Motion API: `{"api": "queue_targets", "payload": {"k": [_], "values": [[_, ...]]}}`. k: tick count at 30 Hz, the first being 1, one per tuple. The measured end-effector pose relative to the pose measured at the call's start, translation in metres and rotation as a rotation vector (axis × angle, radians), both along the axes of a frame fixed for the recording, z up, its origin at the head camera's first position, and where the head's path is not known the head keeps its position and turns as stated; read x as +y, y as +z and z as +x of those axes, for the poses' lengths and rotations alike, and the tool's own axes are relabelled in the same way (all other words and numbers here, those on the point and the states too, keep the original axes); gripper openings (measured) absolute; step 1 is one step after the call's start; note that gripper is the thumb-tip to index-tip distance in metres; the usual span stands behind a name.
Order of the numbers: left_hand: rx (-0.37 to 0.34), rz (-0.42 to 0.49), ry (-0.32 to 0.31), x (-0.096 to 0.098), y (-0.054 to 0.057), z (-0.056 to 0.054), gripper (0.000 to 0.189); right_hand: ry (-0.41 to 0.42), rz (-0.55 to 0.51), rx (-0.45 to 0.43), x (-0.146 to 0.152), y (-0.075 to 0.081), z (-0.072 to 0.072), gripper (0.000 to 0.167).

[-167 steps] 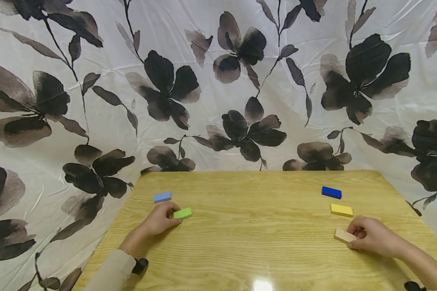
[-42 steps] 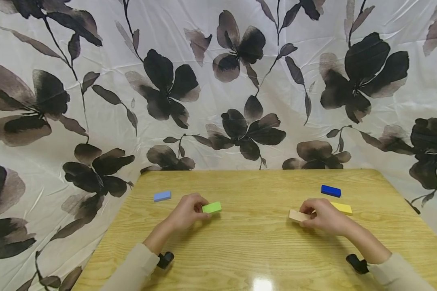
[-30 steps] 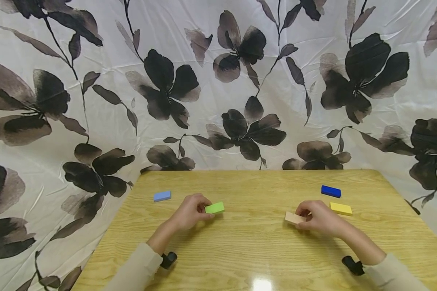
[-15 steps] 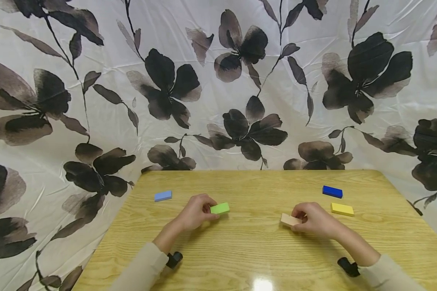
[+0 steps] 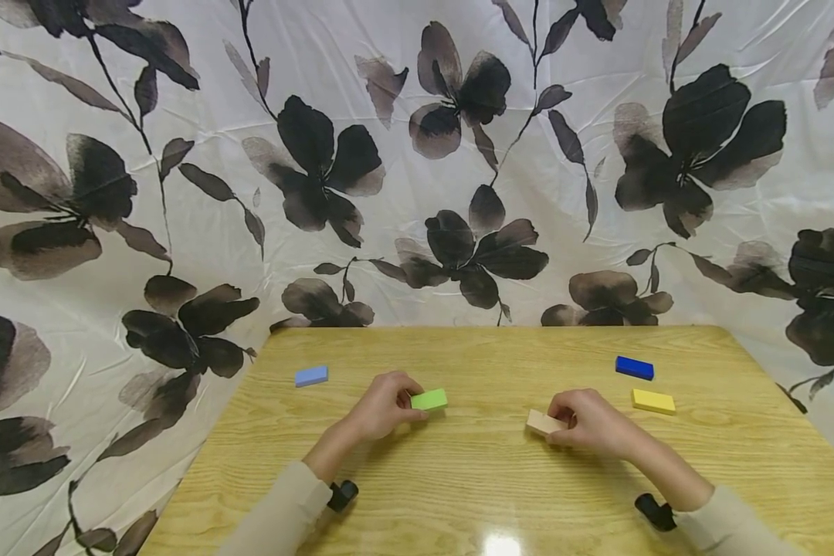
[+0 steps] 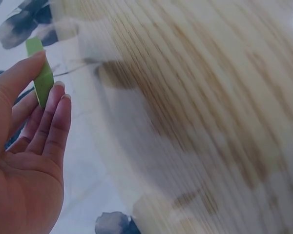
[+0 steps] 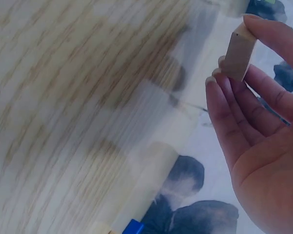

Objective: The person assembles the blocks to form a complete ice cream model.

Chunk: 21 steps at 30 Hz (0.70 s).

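A bright green block (image 5: 429, 400) is pinched between the thumb and fingers of my left hand (image 5: 384, 409), left of the table's middle. In the left wrist view the same green block (image 6: 41, 73) sticks out past the fingertips. My right hand (image 5: 594, 423) pinches a pale wooden block (image 5: 544, 423) by its right end. Seen from the right wrist, the wooden block (image 7: 240, 52) is gripped between thumb and fingers. The two blocks face each other with a stretch of table between them. Part of each block is hidden by the fingers.
A light blue block (image 5: 311, 376) lies at the table's back left. Back right lie a dark blue block (image 5: 635, 367) and a yellow block (image 5: 653, 401). Behind the wood-grain table (image 5: 472, 494) hangs a white floral cloth (image 5: 389, 185).
My left hand has carried the green block rightward from near the light blue one. My right hand has brought the wooden block leftward, away from the yellow one. The gap between them has narrowed.
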<state>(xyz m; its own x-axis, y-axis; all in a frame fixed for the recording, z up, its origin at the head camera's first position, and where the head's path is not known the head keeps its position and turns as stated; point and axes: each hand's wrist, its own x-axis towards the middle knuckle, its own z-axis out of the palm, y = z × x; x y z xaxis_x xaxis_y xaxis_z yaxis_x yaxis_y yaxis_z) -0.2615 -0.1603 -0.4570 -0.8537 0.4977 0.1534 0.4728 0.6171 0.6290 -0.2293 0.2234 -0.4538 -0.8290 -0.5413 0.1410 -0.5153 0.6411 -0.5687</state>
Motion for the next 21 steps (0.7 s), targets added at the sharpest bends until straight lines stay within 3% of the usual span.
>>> {"api": "queue_targets", "payload": {"k": [21], "values": [[0.012, 0.007, -0.030, 0.019, -0.003, -0.005, 0.030, -0.036, 0.002, 0.006, -0.013, -0.004, 0.002, 0.020]]}}
